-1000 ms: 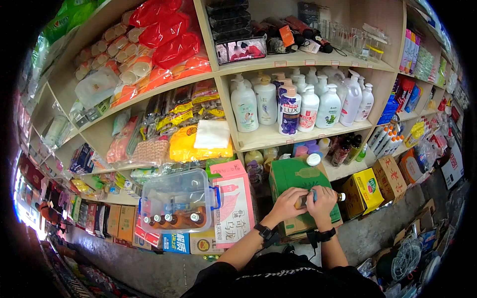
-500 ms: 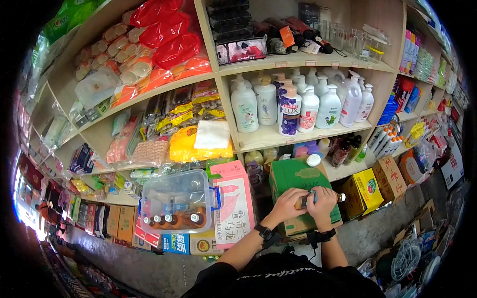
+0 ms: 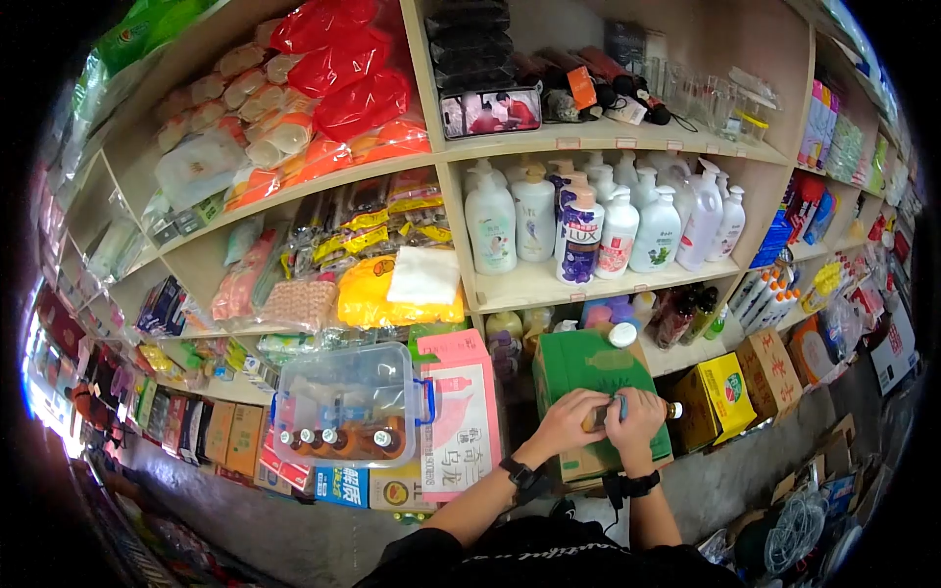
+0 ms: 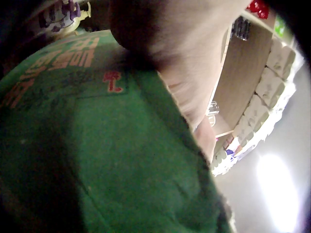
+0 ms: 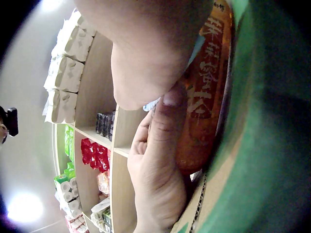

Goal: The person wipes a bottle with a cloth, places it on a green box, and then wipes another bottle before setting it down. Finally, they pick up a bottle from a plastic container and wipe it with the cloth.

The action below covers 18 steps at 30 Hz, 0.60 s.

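Observation:
A bottle of amber liquid [image 5: 204, 121] lies on its side over the green carton [image 3: 591, 363], its white cap sticking out past the right hand. My left hand [image 3: 571, 423] grips the base end, its thumb along the bottle in the right wrist view. My right hand [image 3: 639, 423] is curled round the cap end. A small light blue cloth or pad [image 3: 619, 405] shows between the hands against the bottle. In the left wrist view, the left hand [image 4: 180, 58] rests at the edge of the carton; its fingertips are hidden.
Left of the carton, a clear plastic bin [image 3: 345, 392] holds several amber bottles, beside a pink and white carton [image 3: 459, 421]. A white-capped container [image 3: 622, 335] stands at the green carton's back edge. Pump bottles [image 3: 618, 233] line the shelf behind; a yellow box [image 3: 718, 397] is right.
The head view has tilted slightly, so shelves and boxes sit a little lower in it. Both hands keep hold of the bottle in nearly the same place.

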Motion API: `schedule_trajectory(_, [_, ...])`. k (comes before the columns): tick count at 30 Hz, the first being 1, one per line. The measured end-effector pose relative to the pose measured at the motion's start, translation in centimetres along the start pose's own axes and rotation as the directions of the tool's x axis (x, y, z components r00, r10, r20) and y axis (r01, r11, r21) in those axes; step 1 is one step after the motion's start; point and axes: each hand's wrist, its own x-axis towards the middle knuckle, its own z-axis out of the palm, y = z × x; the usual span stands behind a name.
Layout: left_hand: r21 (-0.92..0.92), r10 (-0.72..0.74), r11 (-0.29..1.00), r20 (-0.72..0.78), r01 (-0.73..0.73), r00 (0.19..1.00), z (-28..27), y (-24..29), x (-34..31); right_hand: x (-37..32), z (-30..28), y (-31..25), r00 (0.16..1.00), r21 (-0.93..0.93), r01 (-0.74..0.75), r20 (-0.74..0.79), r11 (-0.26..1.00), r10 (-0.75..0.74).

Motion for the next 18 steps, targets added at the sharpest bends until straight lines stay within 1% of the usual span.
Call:
schedule_trajectory(2, [0.021, 0.009, 1.0, 0.001, -0.009, 1.0, 0.1, -0.3, -0.1, 0.1, 0.2, 0.0, 1.0, 0.006, 0.002, 0.006, 1.0, -0.002])
schedule_trajectory(3, [-0.008, 0.003, 1.0, 0.02, -0.003, 1.0, 0.1, -0.4, -0.2, 0.1, 0.1, 0.0, 1.0, 0.017, 0.023, -0.017, 1.0, -0.023])
schedule_trajectory(4, [-0.015, -0.002, 1.0, 0.016, 0.003, 1.0, 0.3, -0.7, 0.0, 0.3, 0.0, 0.2, 1.0, 0.012, 0.025, -0.009, 1.0, -0.025])
schedule_trajectory(6, [0.062, 0.046, 0.997, 0.068, -0.051, 0.997, -0.1, -0.8, 0.0, 0.4, -0.2, -0.1, 1.0, 0.025, 0.028, -0.007, 0.999, -0.028])
schedule_trajectory(7, [0.054, 0.052, 0.997, 0.067, -0.056, 0.996, -0.4, -0.8, 0.6, 0.7, -0.2, 0.2, 1.0, 0.016, 0.028, -0.009, 0.999, -0.028])
schedule_trajectory(9, [0.317, 0.058, 0.939, 0.239, -0.134, 0.969, -2.1, 0.7, 1.3, 0.6, -0.6, -0.3, 1.0, 0.021, -0.01, 0.022, 1.0, 0.009])
schedule_trajectory(10, [0.322, 0.059, 0.936, 0.25, -0.14, 0.966, -2.8, 0.6, 1.7, 0.6, 0.0, -0.6, 1.0, 0.027, -0.019, 0.015, 0.999, 0.019])
schedule_trajectory(12, [0.358, -0.023, 0.926, 0.371, -0.12, 0.929, -2.9, 1.9, 2.5, 0.5, -0.7, -0.3, 1.0, 0.039, 0.004, -0.004, 0.999, -0.004])
schedule_trajectory(13, [0.346, -0.058, 0.932, 0.434, -0.107, 0.899, -3.0, 2.2, 3.3, 0.1, -0.7, -0.1, 1.0, 0.048, 0.01, 0.014, 0.999, -0.011])
schedule_trajectory(14, [0.352, -0.056, 0.929, 0.436, -0.113, 0.898, -2.6, 1.7, 4.1, 0.5, -0.3, -0.2, 1.0, 0.036, 0.02, 0.0, 0.999, -0.02])
schedule_trajectory(16, [0.361, -0.108, 0.928, 0.499, -0.093, 0.86, -1.7, 0.8, 3.9, 0.1, -0.8, 0.3, 0.998, 0.051, 0.012, 0.06, 0.999, -0.015])
schedule_trajectory(17, [0.351, -0.144, 0.935, 0.512, -0.054, 0.847, -1.7, 0.4, 4.3, 0.8, -0.5, 0.2, 0.999, 0.052, 0.033, 0.023, 0.998, -0.034])
schedule_trajectory(18, [0.34, -0.136, 0.939, 0.517, -0.057, 0.845, -1.0, 0.0, 4.0, 0.8, -0.8, 0.4, 0.999, 0.042, 0.028, 0.025, 0.999, -0.029])
